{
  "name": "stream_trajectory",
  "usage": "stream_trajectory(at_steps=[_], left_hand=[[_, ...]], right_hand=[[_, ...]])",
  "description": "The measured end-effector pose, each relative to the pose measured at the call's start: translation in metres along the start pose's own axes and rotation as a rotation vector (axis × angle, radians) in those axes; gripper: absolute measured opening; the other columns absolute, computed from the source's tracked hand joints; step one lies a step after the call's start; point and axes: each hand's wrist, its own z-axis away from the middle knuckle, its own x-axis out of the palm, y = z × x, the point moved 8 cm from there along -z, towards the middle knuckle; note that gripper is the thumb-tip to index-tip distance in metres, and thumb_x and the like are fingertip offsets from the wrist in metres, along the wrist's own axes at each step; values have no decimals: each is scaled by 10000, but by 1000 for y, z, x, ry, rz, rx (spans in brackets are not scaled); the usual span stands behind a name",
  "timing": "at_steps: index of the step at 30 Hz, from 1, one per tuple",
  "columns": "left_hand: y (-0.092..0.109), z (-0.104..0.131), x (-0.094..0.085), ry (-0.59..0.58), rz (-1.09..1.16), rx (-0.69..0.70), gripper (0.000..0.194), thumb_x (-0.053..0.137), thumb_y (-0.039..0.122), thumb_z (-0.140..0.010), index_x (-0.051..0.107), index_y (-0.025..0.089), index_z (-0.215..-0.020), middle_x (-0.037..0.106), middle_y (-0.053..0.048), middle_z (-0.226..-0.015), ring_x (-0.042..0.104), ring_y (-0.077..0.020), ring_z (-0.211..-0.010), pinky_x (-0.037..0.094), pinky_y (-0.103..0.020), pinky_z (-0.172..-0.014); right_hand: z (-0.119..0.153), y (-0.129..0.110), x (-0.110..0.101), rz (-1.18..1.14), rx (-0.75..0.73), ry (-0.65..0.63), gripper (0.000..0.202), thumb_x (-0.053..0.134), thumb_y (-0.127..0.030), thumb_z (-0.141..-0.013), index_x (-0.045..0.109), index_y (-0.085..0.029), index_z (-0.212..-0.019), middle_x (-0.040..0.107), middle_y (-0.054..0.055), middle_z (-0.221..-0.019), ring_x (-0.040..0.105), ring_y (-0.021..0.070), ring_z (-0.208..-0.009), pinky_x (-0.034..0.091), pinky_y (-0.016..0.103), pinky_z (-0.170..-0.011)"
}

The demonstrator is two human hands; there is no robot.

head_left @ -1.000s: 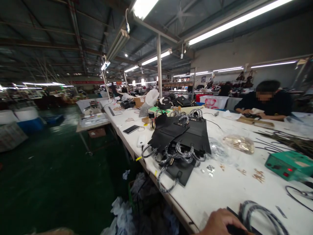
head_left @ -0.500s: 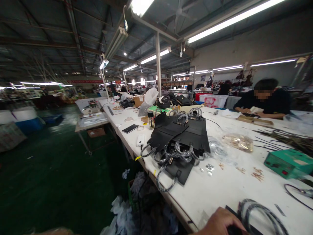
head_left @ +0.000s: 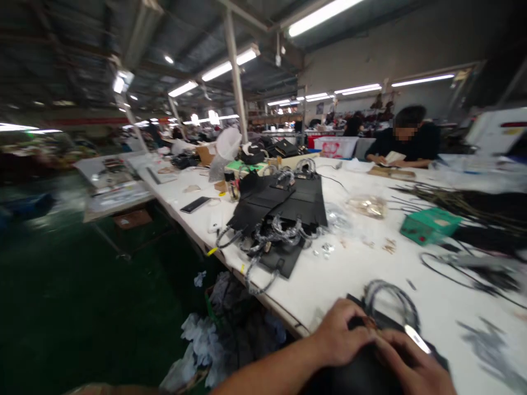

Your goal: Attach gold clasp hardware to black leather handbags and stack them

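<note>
The left hand (head_left: pixel 341 332) and right hand (head_left: pixel 415 362) met, fingers narrowly bent, over a smooth black panel (head_left: pixel 354 377) on the white table (head_left: pixel 349 274); their exact hold couldn't be told. Glossy round loops (head_left: pixel 389 285) arched behind; farther lay piled flat black bags (head_left: pixel 308 197).

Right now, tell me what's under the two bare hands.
A black, panel-like piece, with dark looped handles beyond. Whatever the left hand and right hand cover cannot be seen.

A black panel (head_left: pixel 349 373) with dark looped handles (head_left: pixel 389 283) lies partly hidden on the white table (head_left: pixel 346 269).
</note>
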Motion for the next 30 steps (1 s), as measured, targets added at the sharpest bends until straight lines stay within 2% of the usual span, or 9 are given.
stream_trajectory(at_steps=[1,2,7,10,13,16,24,30], left_hand=[[4,0,1,-15,4,-13,179,686,338,-793,685,187,-890,662,-58,-945,588,-221,-968,425,-339,-927],[6,-2,2,-24,8,-29,154,669,315,-805,672,188,-892,648,-55,-949,579,-219,-973,423,-338,-932],[3,-19,4,-122,22,-45,154,600,334,-871,643,192,-911,619,-50,-973,560,-215,-993,412,-340,-961],[-1,-19,5,-141,45,-77,185,598,358,-881,653,187,-927,631,-54,-988,566,-218,-1009,415,-336,-967],[-5,-17,4,-141,83,-120,206,610,372,-878,662,189,-955,646,-52,-997,580,-217,-1009,427,-330,-956],[-9,-18,5,-151,107,-117,204,647,362,-857,670,196,-974,650,-50,-1007,588,-214,-1016,429,-328,-959],[-13,-19,7,-176,77,-52,156,658,311,-864,686,213,-983,642,-45,-1012,592,-197,-1024,419,-331,-984],[-7,-20,7,-168,58,-17,148,674,291,-848,705,208,-966,646,-58,-1018,592,-203,-1032,426,-325,-974]], right_hand=[[3,-5,5,-69,4,-85,319,622,-590,-764,705,-283,-785,724,38,-852,661,267,-815,522,350,-736],[4,-11,3,-140,-20,-80,307,611,-563,-796,697,-268,-792,716,40,-863,647,258,-842,504,351,-787],[-2,-20,-3,-255,-106,47,212,605,-427,-865,681,-242,-794,681,37,-843,605,212,-815,466,337,-812],[-1,-20,-6,-293,-111,68,162,626,-375,-865,688,-237,-805,684,31,-859,611,198,-833,464,323,-831],[0,-13,-4,-413,-35,25,181,657,-394,-844,695,-221,-881,698,38,-892,634,202,-837,489,329,-814],[-2,-2,1,-559,67,-25,298,669,-442,-831,692,-211,-1019,710,48,-897,651,209,-783,524,332,-725],[-6,1,4,-443,79,-27,243,626,-447,-869,740,-235,-908,688,13,-744,617,179,-678,501,290,-641],[-6,-6,2,-311,6,29,249,545,-406,-932,724,-240,-883,663,-2,-718,599,165,-687,478,276,-654]])
